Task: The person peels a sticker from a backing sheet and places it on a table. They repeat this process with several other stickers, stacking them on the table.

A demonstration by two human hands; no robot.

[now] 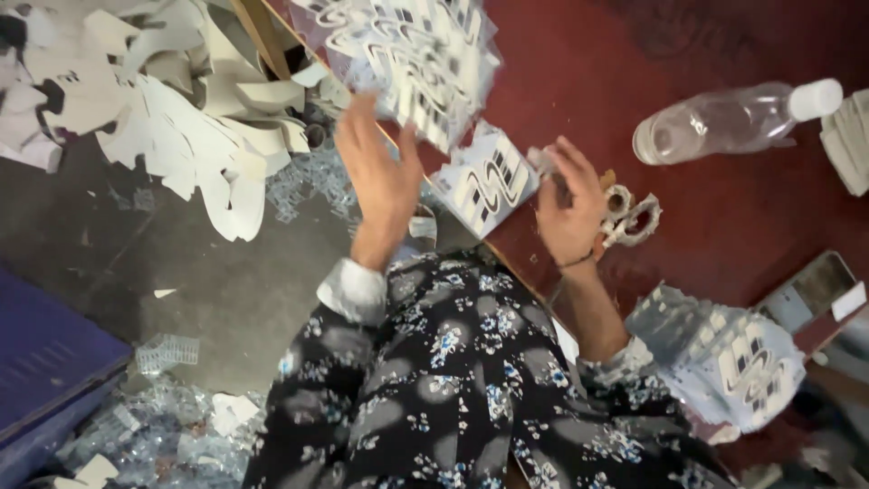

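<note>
Fabric with a dark ground and small blue and white flowers (453, 380) fills the near middle of the view, and both forearms are seen rising from it. At near left, clear plastic scraps (154, 426) are scattered over a grey floor (208, 290) beside a dark blue crate (45, 362). At near right, a stack of clear plastic sheets printed in white and black (724, 353) is seen lying on the edge of a dark red table (724, 208), with a small framed mirror (806, 290) just beyond it. Further in, the right hand (570, 204) is closed on a small printed sheet piece (484, 181), pinched at its right edge; a pair of scissors wrapped in white tape (629, 213) is seen lying on the table just to the right of that hand. The left hand (380, 172) is raised with fingers spread, its fingertips against the lower edge of a large printed clear sheet (407, 54) held up at the far middle; whether it is actually gripped cannot be told, since the picture is blurred there. At far right, a clear plastic bottle with a white cap (733, 118) is seen lying on its side on the table. At far left, a heap of white paper offcuts (163, 100) is piled on the floor.
</note>
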